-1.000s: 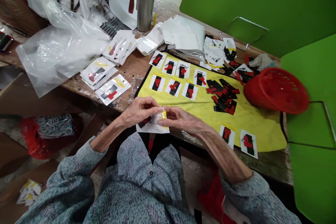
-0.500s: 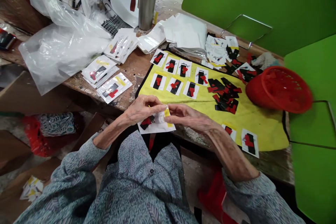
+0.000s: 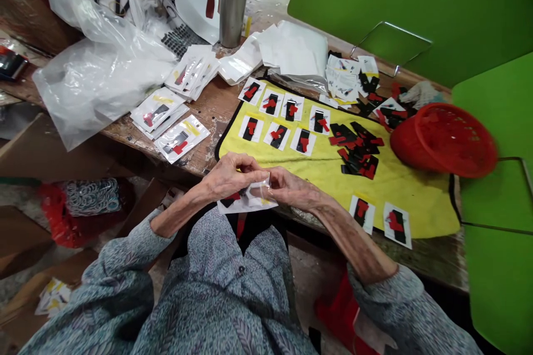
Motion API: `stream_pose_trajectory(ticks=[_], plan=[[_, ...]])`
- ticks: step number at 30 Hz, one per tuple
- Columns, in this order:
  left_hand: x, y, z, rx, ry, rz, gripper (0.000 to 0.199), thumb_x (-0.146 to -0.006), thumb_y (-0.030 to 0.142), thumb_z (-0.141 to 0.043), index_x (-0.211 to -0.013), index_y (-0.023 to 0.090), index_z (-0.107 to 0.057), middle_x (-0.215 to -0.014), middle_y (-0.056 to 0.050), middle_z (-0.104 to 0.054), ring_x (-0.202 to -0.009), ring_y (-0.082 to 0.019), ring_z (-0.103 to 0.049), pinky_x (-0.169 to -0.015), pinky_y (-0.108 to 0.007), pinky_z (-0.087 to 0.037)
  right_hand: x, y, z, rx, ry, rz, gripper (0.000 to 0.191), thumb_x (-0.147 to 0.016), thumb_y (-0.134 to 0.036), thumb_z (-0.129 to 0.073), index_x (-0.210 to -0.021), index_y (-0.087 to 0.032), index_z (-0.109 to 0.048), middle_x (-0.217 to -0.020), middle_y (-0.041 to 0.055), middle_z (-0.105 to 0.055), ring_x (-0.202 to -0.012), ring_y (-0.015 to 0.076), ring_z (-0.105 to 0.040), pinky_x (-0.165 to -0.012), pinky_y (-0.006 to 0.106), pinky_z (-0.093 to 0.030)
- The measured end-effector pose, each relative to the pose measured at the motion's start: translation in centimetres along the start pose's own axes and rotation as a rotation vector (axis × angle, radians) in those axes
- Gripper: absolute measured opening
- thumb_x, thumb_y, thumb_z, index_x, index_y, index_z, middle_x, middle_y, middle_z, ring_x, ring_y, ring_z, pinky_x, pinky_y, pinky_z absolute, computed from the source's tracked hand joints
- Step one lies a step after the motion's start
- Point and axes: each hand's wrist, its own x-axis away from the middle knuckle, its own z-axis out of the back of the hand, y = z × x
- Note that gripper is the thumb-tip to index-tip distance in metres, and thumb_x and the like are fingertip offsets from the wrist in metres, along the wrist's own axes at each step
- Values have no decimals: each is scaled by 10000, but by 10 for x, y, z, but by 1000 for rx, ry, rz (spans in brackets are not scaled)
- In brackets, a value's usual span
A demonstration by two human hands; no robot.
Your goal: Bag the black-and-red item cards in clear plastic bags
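Between my hands, above my lap at the table edge, is a small clear-fronted white packet with a black and red piece inside. My left hand pinches its upper edge between thumb and fingers. From the other side my right hand grips the packet's right part, its fingertips close to the left ones. Beyond them, white cards bearing black and red pieces lie in rows on a yellow cloth. Two more such cards lie by my right forearm. A heap of loose black and red pieces rests on the cloth.
A red plastic basket tilts at the right, before green panels. Filled packets are stacked at left, near a crumpled plastic bag. A steel flask and white bags stand and lie farther back.
Both hands have shifted slightly, and the packet's upper part has bent over so that its yellow strip shows less. My right forearm has moved left, uncovering more of a card.
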Motion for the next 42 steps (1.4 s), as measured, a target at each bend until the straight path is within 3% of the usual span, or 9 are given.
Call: stream_pose_trajectory(ticks=[9, 12, 16, 22, 27, 30, 33, 35, 42], plan=[[-2, -3, -1, 1, 31, 38, 325, -728, 450, -705, -685, 131, -661, -548, 34, -478, -511, -67, -370, -461, -215, -270, 9, -3, 10, -27, -39, -80, 302, -707, -426, -792, -823, -172, -677, -722, -23, -591, -617, 104, -485, -587, 237, -402], [-1, -1, -1, 16, 22, 23, 316, -744, 441, -700, -736, 127, -668, -581, 23, -514, -540, -77, -418, -479, -214, -319, 11, 0, 12, -25, -29, -103, 308, -714, -435, -788, -791, -159, -675, -682, -24, -592, -590, 102, -477, -572, 237, -396], [11, -4, 13, 197, -122, 128, 379, -730, 372, -744, -1001, 138, -620, -755, -9, -635, -641, -100, -560, -568, -211, -448, 15, 0, 11, -168, 46, -76, 337, -717, -427, -792, -869, -149, -678, -812, 10, -668, -675, 116, -561, -645, 242, -446], [27, -13, 27, 445, -242, 257, 314, -733, 326, -755, -931, 132, -607, -797, -30, -677, -634, -92, -602, -602, -213, -503, 18, -5, 9, -190, 25, -93, 333, -696, -407, -812, -856, -143, -686, -827, 27, -700, -701, 125, -600, -660, 239, -477], [28, -7, 30, 331, -296, 186, 278, -760, 318, -721, -936, 126, -623, -821, -32, -669, -682, -96, -595, -618, -203, -487, 16, -4, 1, -162, -3, -122, 361, -706, -420, -803, -909, -148, -678, -803, 9, -690, -677, 126, -600, -641, 242, -481], [26, -4, 31, 113, -369, 123, 249, -825, 355, -649, -925, 128, -634, -789, -26, -644, -671, -97, -558, -600, -205, -449, 13, -2, -5, -93, -39, -97, 332, -739, -418, -779, -900, -148, -672, -761, -5, -663, -639, 110, -562, -603, 225, -443], [21, -2, 25, -92, -272, 45, 286, -828, 389, -641, -710, 136, -579, -617, 35, -495, -568, -69, -421, -509, -187, -326, 8, -2, -9, -12, -96, -87, 313, -741, -433, -773, -855, -158, -678, -724, -19, -632, -607, 102, -512, -566, 223, -411], [19, -1, 21, -62, -201, 28, 350, -807, 413, -653, -635, 149, -500, -573, 60, -394, -532, -61, -345, -481, -193, -269, 7, -2, -9, -24, -108, -103, 321, -731, -453, -776, -806, -158, -672, -705, -22, -618, -600, 101, -500, -568, 226, -412], [20, 8, 5, 115, -181, 30, 307, -799, 426, -614, -693, 159, -506, -626, 50, -398, -568, -75, -355, -521, -216, -288, 8, -9, -8, -60, -184, -139, 363, -697, -492, -781, -696, -159, -638, -620, -31, -566, -549, 94, -455, -542, 231, -391]])
